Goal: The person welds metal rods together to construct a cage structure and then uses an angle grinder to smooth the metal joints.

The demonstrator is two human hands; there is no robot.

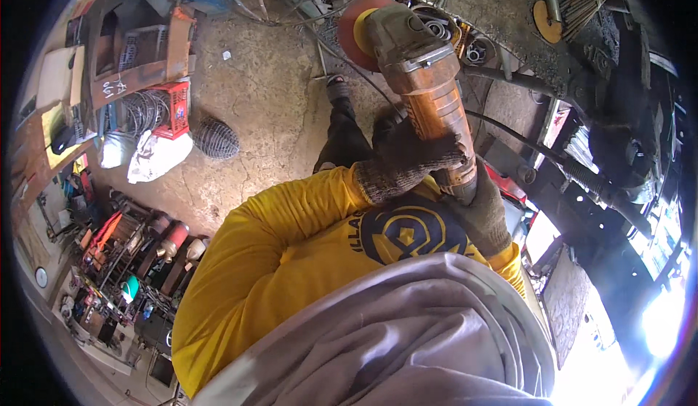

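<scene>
Two knit-gloved hands [411, 155] [481, 215] clasp a scuffed orange grinder [430, 104] (round disc [355, 34]).

Wearer's clothing: yellow long-sleeved shirt [287, 220] with dark round chest emblem [414, 233].
Soiled knitted gloves [483, 218]; draped pale-grey cloth [407, 319]; dark trousers [344, 138].

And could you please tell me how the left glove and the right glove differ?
Colour: the left glove is mostly blackened with a greyer cuff, while what shows of the right glove is a paler grey-brown.
Place: the left glove is on the orange body of the angle grinder, closer to the disc; the right glove is at the rear end, farther away.
Both look knitted, and both are on the same tool.
</scene>
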